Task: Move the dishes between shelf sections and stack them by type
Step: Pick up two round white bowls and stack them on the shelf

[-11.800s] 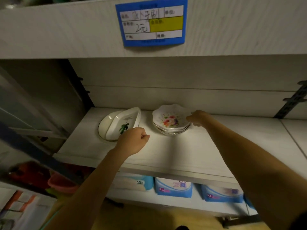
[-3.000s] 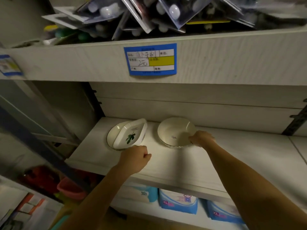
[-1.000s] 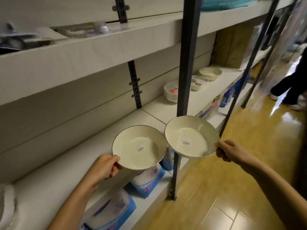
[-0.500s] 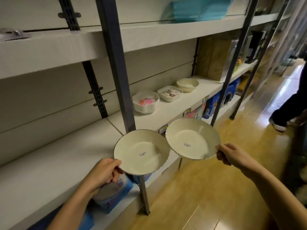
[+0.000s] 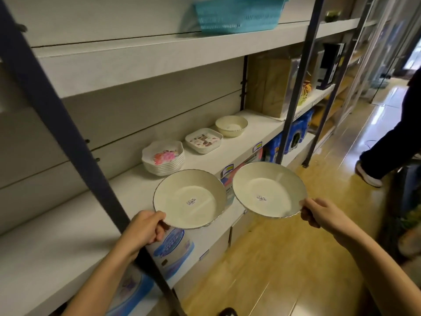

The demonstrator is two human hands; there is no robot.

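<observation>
My left hand point(image 5: 145, 231) grips the near rim of a cream plate point(image 5: 190, 198) with a dark scalloped edge and a barcode sticker. A matching cream plate point(image 5: 268, 189) is held by its right rim in my right hand point(image 5: 319, 213). Both plates hover side by side in front of the white shelf board point(image 5: 127, 195). On that board, farther along, stand a stack of flower-print scalloped dishes point(image 5: 163, 159), a stack of square patterned dishes point(image 5: 203, 140) and a cream bowl point(image 5: 231, 125).
A dark shelf post point(image 5: 75, 142) slants between me and the shelf at left; another post point(image 5: 296, 87) stands past the bowl. A teal basket point(image 5: 237, 14) sits on the upper shelf. Blue packages fill the lower shelf. A person's leg point(image 5: 387, 151) is in the aisle at right.
I have moved right along the shelf with a plate in each hand; the dish stacks and the bowl are now closer, and the left post has slid further left.
</observation>
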